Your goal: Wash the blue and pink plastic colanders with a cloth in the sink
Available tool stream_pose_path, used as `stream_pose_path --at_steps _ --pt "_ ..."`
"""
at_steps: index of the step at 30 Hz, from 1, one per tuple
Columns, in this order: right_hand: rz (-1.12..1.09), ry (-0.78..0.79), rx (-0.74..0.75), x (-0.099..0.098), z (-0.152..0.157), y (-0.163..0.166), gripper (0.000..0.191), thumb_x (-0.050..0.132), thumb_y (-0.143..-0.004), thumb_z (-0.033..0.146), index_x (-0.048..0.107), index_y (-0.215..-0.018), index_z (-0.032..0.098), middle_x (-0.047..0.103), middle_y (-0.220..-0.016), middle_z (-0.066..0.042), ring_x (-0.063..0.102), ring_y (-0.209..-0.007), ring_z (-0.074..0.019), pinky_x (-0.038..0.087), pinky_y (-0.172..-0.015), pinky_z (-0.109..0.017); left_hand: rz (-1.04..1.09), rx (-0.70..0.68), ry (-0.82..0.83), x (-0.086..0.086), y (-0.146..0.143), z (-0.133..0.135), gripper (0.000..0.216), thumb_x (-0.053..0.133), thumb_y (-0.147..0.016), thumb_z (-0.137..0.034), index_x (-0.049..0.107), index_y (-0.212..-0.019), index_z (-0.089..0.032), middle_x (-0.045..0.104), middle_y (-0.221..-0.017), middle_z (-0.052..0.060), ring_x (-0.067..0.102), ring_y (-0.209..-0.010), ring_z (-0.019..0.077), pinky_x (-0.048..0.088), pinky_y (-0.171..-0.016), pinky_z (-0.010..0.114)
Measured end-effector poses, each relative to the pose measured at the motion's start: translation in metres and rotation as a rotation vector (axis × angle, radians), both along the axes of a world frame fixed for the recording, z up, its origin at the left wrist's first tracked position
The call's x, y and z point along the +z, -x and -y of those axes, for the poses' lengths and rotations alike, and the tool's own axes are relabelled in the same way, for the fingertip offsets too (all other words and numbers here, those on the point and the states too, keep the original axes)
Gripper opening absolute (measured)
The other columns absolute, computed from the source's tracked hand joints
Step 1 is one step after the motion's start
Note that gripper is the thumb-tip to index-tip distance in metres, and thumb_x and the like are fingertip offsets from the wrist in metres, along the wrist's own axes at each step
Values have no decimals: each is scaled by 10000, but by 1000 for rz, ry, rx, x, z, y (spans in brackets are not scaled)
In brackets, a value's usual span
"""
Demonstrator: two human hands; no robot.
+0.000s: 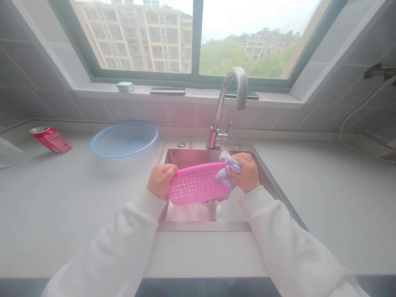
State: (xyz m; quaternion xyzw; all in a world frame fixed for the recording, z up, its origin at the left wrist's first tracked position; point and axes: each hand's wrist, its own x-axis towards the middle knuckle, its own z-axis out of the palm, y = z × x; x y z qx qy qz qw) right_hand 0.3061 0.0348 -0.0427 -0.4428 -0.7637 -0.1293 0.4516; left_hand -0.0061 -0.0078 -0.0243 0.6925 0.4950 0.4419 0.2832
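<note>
A pink perforated plastic basket (198,183) is held tilted on its side above the metal sink (204,226). My left hand (161,180) is closed on the basket's left rim. In my right hand (246,172) a light purple cloth (227,175) is bunched up and pressed against the basket's right end, draping over its rim. The fingertips of my right hand are partly hidden behind the cloth. Behind the basket rises the curved chrome faucet (229,95); no water stream shows from its spout.
A blue perforated basket (125,142) stands on the counter (93,198) left of the sink. Farther left lies a tilted red can (52,139), near a clear plastic item (10,152). On the windowsill are a pale green block (125,86) and two flat dark objects.
</note>
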Motion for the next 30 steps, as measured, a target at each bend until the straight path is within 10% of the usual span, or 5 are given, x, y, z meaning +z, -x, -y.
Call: stream_pose_path --at_steps 14,19,30 --pt "191 -133 2 8 15 17 162 695 -744 284 733 -899 255 780 -932 -33 687 -972 -266 475 -953 -422 -417 -27 -32 8 -24 11 404 405 -947 -514 682 -883 -228 707 -766 35 605 -699 191 352 -651 308" --pt "211 -101 31 10 13 17 182 676 -736 277 737 -906 254 779 -935 -29 686 -967 -254 469 -973 -418 -381 9 -8 9 -28 11 539 499 -861 -623 455 -517 -210 452 -485 -10 406 -506 133 236 -543 296" --pt "-156 68 -39 -1 0 -6 154 611 -716 259 713 -828 230 741 -876 -64 675 -908 -284 554 -831 -447 36 -82 -14 6 4 3 559 508 -836 -617 306 -493 -224 280 -474 -47 278 -488 98 202 -497 274"
